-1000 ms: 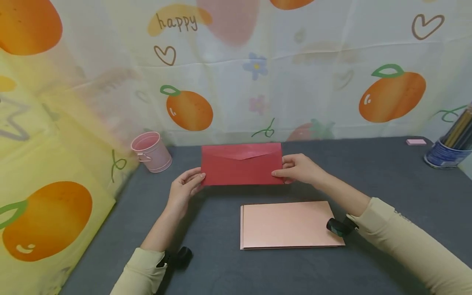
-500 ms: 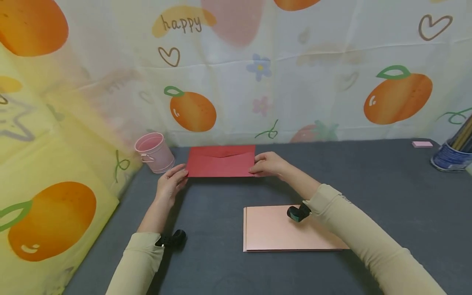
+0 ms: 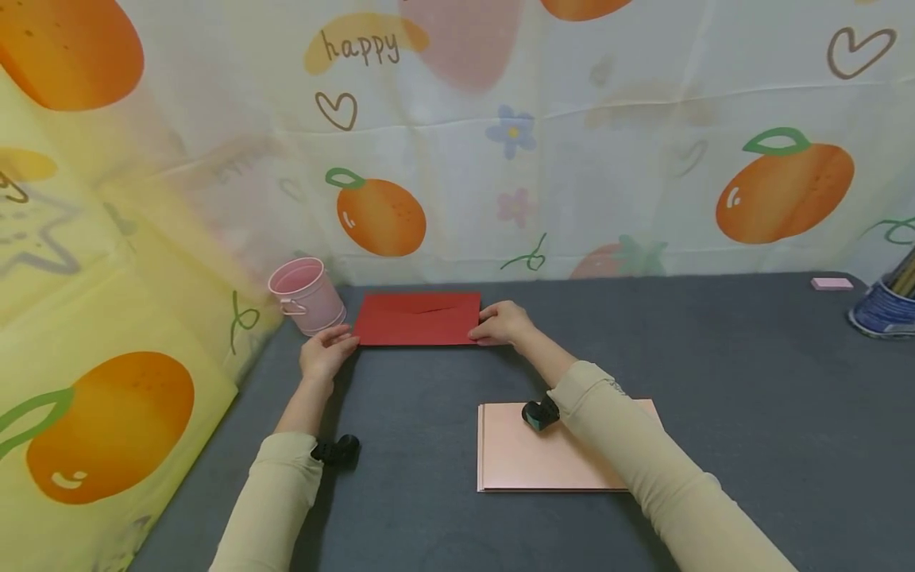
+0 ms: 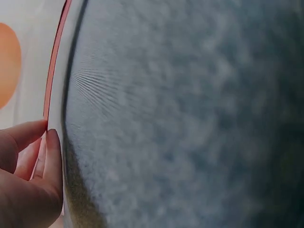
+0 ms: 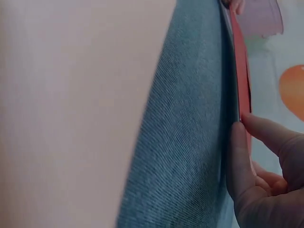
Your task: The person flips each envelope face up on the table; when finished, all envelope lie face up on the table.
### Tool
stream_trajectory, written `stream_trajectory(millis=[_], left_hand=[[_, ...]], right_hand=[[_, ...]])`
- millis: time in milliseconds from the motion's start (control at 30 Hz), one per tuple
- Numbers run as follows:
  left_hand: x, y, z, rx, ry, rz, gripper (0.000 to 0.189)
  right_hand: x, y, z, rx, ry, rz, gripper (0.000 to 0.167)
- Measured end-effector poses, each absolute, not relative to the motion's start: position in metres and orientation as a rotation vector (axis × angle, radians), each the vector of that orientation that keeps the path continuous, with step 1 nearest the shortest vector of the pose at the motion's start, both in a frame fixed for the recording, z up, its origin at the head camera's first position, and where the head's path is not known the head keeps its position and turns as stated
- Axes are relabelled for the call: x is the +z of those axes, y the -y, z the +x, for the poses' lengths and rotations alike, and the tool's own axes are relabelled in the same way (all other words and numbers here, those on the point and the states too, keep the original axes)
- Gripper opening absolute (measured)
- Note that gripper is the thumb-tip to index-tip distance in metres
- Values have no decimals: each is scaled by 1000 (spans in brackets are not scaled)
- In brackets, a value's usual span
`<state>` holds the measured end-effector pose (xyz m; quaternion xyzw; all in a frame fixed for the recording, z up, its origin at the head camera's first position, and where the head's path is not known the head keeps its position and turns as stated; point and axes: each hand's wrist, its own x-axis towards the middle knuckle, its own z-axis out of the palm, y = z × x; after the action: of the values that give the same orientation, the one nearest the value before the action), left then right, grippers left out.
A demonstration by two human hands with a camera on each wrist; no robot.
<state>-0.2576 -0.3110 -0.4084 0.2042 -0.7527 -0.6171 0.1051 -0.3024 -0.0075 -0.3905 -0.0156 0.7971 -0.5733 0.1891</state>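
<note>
A red envelope (image 3: 407,327), flap side up, lies low over the back of the dark table. My left hand (image 3: 326,354) pinches its left end between thumb and fingers, right beside a pink bucket (image 3: 309,298). At the other end my right hand (image 3: 503,324) grips the near corner, the thumb along the front edge. The left wrist view shows the envelope's thin red edge (image 4: 53,61) caught between the fingertips. In the right wrist view, thumb and forefinger pinch the red edge (image 5: 241,71) close to the dark surface.
A stack of rose-gold envelopes or cards (image 3: 529,457) lies at front centre, partly covered by the right sleeve (image 3: 629,445). A pink eraser-like block (image 3: 831,284) and a blue holder with pencils (image 3: 884,308) are at the far right. A patterned cloth (image 3: 608,175) hangs behind.
Both hands have carried the red envelope left and down, tilting it flatter toward the table beside the pink bucket. The right sleeve now covers part of the rose-gold stack.
</note>
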Motion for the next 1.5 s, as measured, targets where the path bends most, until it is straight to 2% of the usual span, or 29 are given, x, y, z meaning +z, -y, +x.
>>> stream_trajectory(millis=[333,567,1033,1267,1500], left_hand=[[-410,309,-257,-1310,2491,592,31],[-410,305,-257,-1233,2512,582,28],[-403,294,-250,-1210,2556,574,30],[-397,265,-243,-1258,2565,350,33],[-386,212,-221,-1339,2630,-46,37]], right_hand=[[-395,11,-301,-1483,-2380,-57,51],[-393,11,-298,-1695,-2138,2,51],[-375,-14,-290,-1633,-2128,-117,51],[-368,-31,-281,-1599,-2121,-219,51],[-364,-56,-257,-1457,-2179,-376,52]])
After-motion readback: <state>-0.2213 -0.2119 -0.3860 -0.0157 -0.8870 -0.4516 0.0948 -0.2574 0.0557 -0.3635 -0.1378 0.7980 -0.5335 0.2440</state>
